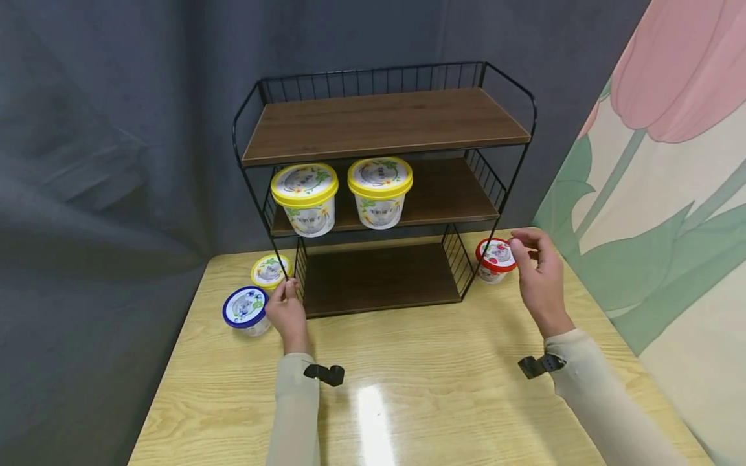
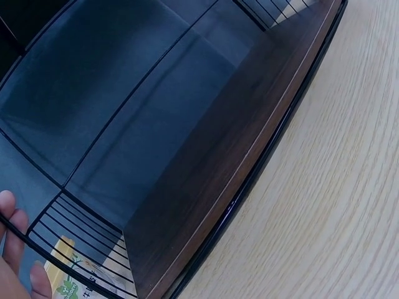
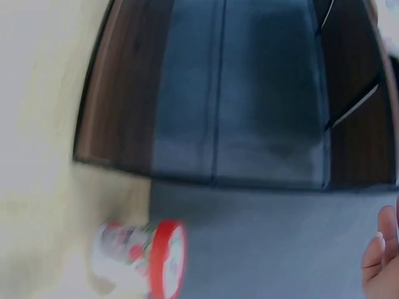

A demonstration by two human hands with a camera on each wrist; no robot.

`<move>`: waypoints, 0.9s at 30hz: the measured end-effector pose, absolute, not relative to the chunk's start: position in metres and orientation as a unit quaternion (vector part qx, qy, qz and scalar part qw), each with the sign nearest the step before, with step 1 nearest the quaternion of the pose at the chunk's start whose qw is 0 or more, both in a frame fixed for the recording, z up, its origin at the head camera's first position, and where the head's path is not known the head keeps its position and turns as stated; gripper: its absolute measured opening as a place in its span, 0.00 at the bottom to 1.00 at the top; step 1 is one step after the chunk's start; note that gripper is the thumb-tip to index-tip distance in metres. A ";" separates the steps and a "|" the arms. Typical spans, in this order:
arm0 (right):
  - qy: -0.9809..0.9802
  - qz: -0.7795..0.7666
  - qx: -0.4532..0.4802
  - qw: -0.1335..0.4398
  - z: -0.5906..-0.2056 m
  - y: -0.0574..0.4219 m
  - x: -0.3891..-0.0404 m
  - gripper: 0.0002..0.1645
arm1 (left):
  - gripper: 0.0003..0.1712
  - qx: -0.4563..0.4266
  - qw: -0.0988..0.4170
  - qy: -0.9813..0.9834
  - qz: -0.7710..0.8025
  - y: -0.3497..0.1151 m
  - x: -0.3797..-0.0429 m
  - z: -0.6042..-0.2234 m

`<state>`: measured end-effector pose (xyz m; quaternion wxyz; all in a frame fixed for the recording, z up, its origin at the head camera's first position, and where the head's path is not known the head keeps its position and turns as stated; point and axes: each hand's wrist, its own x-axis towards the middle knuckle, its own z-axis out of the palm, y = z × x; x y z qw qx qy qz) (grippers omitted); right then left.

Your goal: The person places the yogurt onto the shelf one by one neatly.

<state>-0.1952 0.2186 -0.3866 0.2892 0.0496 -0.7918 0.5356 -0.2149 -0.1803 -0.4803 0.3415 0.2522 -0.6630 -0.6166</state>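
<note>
A three-tier shelf rack [image 1: 384, 129] with brown boards and a black wire frame stands on the table. My left hand [image 1: 288, 318] pinches its left front post low down; the left wrist view shows fingers [image 2: 15, 233] about the black wire. Beside that hand are a blue-lidded tub [image 1: 246, 307] and a yellow-lidded tub [image 1: 269, 272]. My right hand [image 1: 542, 278], fingers bent loosely with nothing in them, is raised at the rack's right side. Close to it, a red-lidded tub [image 1: 495, 259] stands on the table, partly behind the right post.
On the middle board, two yellow-lidded tubs [image 1: 304, 200] [image 1: 380, 194] stand near the front edge at left and centre. Dark cloth [image 1: 146, 129] hangs behind and to the left. A tulip-patterned curtain [image 1: 688, 259] borders the right side of the wooden table [image 1: 431, 388].
</note>
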 end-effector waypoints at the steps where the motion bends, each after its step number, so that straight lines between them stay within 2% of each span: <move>1: -0.796 0.530 0.037 0.289 -0.390 0.224 -0.197 0.22 | 0.09 0.253 0.342 -0.663 -0.616 -0.180 -0.215 -0.480; 9: -0.848 0.475 -0.049 0.231 -0.429 0.261 -0.217 0.26 | 0.09 0.255 0.332 -0.665 -0.619 -0.180 -0.214 -0.480; 18: -0.891 0.416 -0.041 0.174 -0.463 0.278 -0.240 0.36 | 0.09 0.256 0.338 -0.664 -0.615 -0.181 -0.214 -0.483; 23: -0.909 0.383 -0.049 0.156 -0.471 0.280 -0.249 0.43 | 0.09 0.252 0.340 -0.660 -0.621 -0.181 -0.214 -0.483; 27: -0.923 0.359 -0.073 0.117 -0.473 0.278 -0.255 0.51 | 0.08 0.248 0.346 -0.658 -0.621 -0.181 -0.215 -0.483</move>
